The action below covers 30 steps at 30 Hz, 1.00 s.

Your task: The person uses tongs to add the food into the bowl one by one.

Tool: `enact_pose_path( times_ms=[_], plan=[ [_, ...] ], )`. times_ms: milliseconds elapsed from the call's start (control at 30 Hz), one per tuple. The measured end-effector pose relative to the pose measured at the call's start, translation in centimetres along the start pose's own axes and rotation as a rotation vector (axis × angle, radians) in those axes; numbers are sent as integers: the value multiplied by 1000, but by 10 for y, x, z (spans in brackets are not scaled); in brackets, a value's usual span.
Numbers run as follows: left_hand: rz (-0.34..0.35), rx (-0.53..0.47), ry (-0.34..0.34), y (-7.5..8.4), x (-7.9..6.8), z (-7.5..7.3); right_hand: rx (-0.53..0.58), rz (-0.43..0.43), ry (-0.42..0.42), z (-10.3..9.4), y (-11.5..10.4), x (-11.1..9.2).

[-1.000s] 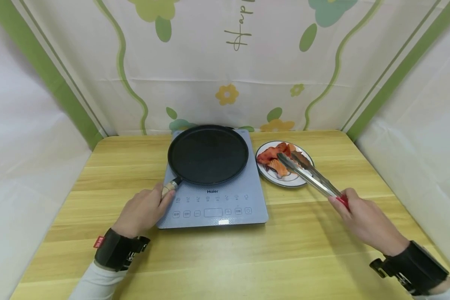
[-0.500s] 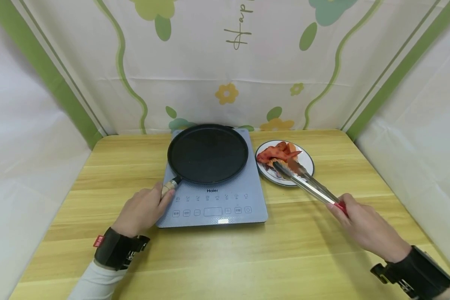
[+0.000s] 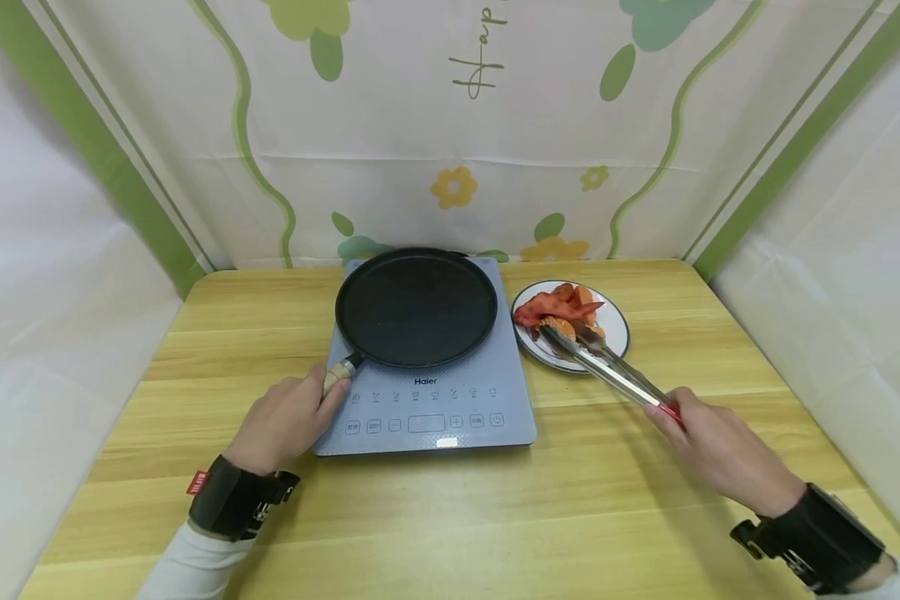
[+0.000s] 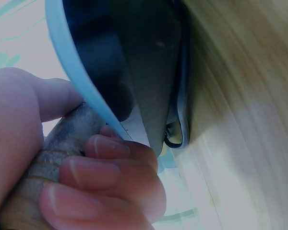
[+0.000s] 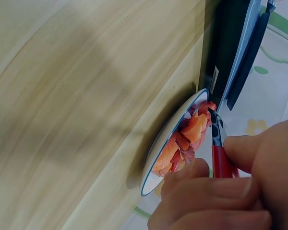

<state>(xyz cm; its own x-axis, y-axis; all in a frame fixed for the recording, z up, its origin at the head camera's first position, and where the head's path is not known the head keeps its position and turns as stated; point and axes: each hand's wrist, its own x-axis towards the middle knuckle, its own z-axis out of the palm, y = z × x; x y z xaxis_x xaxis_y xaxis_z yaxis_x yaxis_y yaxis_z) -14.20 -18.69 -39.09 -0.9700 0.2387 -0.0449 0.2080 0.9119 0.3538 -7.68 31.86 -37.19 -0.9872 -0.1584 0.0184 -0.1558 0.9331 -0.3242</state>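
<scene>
My left hand (image 3: 285, 421) grips the wooden handle (image 4: 38, 177) of a flat black frying pan (image 3: 416, 308), fingers curled round it in the left wrist view. The pan sits on a grey induction cooker (image 3: 513, 400) and holds no food. In my right hand (image 3: 727, 450) is a pair of metal tongs (image 3: 621, 382) with red grips (image 5: 222, 163). The tong tips reach into a white, dark-rimmed plate (image 3: 615, 329) and stand at an orange salmon-like slice (image 3: 559, 326). Whether they clamp it cannot be told. A red, meat-like piece (image 3: 546, 309) lies behind it.
The wooden table (image 3: 450, 517) carries the cooker and, just to its right, the plate. A flowered white cloth (image 3: 390, 125) hangs right behind the cooker. White cloth walls (image 3: 855, 250) close both sides.
My right hand has shifted slightly left. The tong tips have moved nearer and lower on the plate, from the red piece to the orange slice. My left hand and the pan stay put.
</scene>
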Motion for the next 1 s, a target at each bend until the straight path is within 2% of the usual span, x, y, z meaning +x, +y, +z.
enact_pose_path(
  times_ms=[500, 867, 1000],
  plan=[
    [4, -1, 1, -1, 0, 0, -26, 10, -1, 8, -1, 12],
    [3, 0, -1, -1, 0, 0, -52, 37, -19, 6, -3, 15],
    [4, 3, 3, 0, 0, 1, -74, 17, 5, 7, -1, 14]
  ],
)
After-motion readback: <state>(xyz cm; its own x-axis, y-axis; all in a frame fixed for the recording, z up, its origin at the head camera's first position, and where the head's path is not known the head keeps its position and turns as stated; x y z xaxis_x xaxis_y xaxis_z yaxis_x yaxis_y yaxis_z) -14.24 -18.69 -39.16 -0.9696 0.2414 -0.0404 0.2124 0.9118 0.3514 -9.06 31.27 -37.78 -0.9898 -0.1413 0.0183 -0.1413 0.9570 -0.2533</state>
